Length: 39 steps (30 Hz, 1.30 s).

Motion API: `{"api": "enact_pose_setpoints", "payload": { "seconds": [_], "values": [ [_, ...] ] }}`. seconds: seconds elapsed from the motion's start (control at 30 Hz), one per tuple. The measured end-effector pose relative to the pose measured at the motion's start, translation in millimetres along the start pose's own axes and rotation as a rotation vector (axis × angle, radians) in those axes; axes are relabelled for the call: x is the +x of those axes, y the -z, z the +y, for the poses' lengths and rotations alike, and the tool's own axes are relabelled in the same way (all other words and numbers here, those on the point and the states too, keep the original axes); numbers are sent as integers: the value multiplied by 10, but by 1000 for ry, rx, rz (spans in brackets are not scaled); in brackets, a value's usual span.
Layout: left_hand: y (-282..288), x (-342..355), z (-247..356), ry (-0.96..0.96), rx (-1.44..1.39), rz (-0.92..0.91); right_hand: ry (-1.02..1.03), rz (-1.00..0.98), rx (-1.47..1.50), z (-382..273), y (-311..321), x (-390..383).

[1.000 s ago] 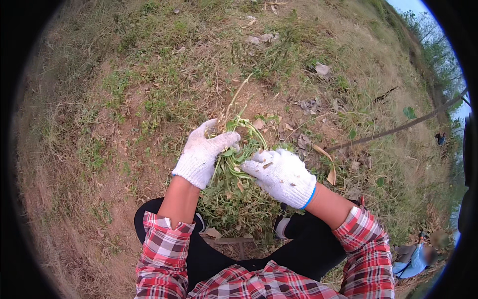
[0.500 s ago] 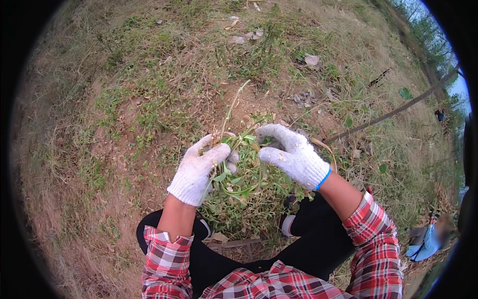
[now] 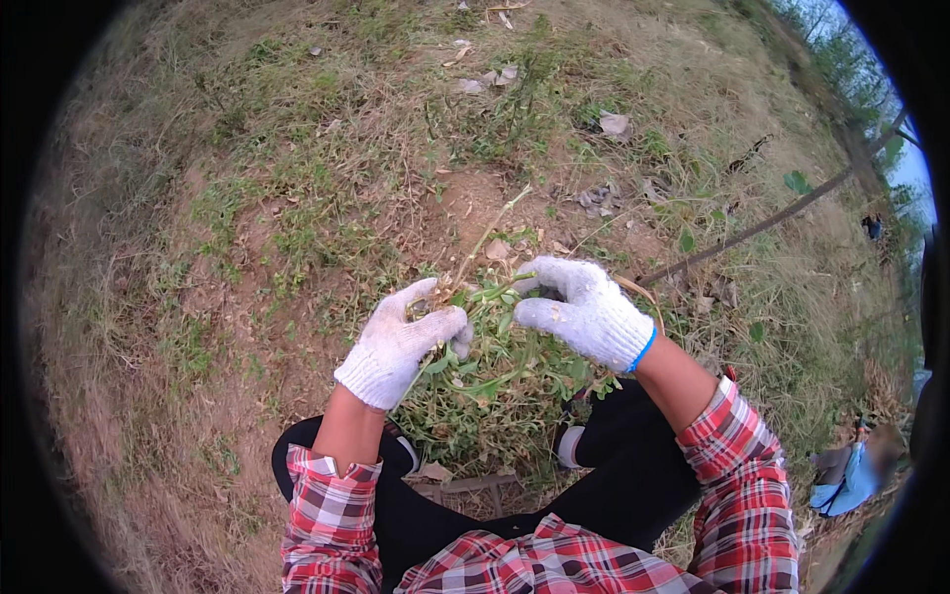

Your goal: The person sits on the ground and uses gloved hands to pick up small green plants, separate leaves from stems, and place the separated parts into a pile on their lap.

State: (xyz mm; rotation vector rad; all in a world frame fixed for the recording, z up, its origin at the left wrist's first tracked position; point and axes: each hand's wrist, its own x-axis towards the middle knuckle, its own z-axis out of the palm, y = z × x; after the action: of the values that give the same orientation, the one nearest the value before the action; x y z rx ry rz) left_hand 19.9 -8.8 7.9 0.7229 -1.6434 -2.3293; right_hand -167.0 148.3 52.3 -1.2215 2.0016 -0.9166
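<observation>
I am crouched over a pile of pulled green weeds [image 3: 495, 396] lying between my knees. Both hands wear white knit gloves. My left hand [image 3: 401, 342] pinches a leafy green stem [image 3: 485, 294] near its rooty end, fingers closed round it. My right hand [image 3: 584, 312] grips the other end of the same bunch, a little higher and to the right. A long pale dry stalk [image 3: 490, 233] sticks up and away from between the hands. My red plaid sleeves come in from the lower edge.
Patchy grass and bare brown soil [image 3: 475, 198] lie all around. Dry leaves and litter [image 3: 614, 124] are scattered further out. A thin dark pole [image 3: 762, 228] slants across the ground at right. A blue object [image 3: 841, 485] sits at the lower right.
My right hand rose off the weed pile and moved up toward the left one. Both hands now close on the same stems; the view shifted slightly.
</observation>
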Motion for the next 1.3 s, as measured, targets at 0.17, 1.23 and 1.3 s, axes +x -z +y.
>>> {"api": "enact_pose_setpoints", "payload": {
  "seconds": [0.17,1.23,1.3],
  "values": [
    [-45,-19,-32,23,61,-84,59,71,160,166,40,62],
    [-127,7,-15,-71,601,-223,446,128,-475,211,-67,-17],
    [-135,12,-28,-62,596,-231,440,134,-481,232,-94,-14]
  ]
}}
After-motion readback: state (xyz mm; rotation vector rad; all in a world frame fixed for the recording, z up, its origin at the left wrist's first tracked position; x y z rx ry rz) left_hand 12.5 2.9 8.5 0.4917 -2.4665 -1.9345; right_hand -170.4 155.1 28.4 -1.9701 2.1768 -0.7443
